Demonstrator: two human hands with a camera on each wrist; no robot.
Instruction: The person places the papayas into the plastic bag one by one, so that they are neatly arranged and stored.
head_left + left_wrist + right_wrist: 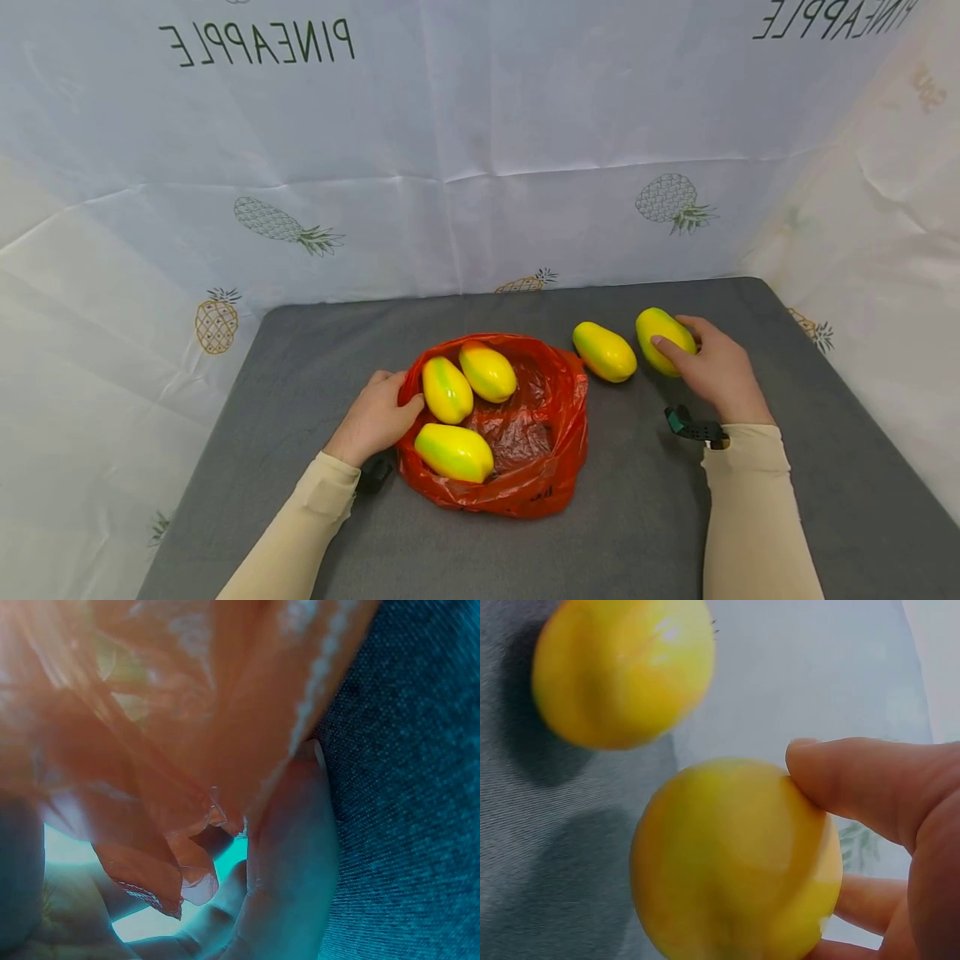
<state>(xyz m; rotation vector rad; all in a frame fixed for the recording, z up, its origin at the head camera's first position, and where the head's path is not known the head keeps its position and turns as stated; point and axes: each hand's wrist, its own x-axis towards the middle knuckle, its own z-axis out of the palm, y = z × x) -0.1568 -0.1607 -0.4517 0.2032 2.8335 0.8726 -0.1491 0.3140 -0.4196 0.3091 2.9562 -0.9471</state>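
Observation:
A red plastic bag (566, 417) stands with its mouth spread wide on the table. Inside it lie three yellow-green mangoes: one upper left (447, 390), one at the top (487, 372) and one lower down (454, 453). My left hand (378, 419) pinches the bag's left rim; the left wrist view shows the crumpled film (172, 750) between thumb and fingers. On the right, my right hand (716, 367) grips another mango (664, 340) between thumb and fingers. It appears raised, its shadow apart from it in the right wrist view. A further mango (604, 352) lies between bag and right hand.
A dark grey cloth covers the table (622, 517). Behind it hangs a pale curtain (465, 225) printed with pineapples, and similar sheets flank the left and right sides. Each wrist bears a dark strap, the right one (696, 427) partly green.

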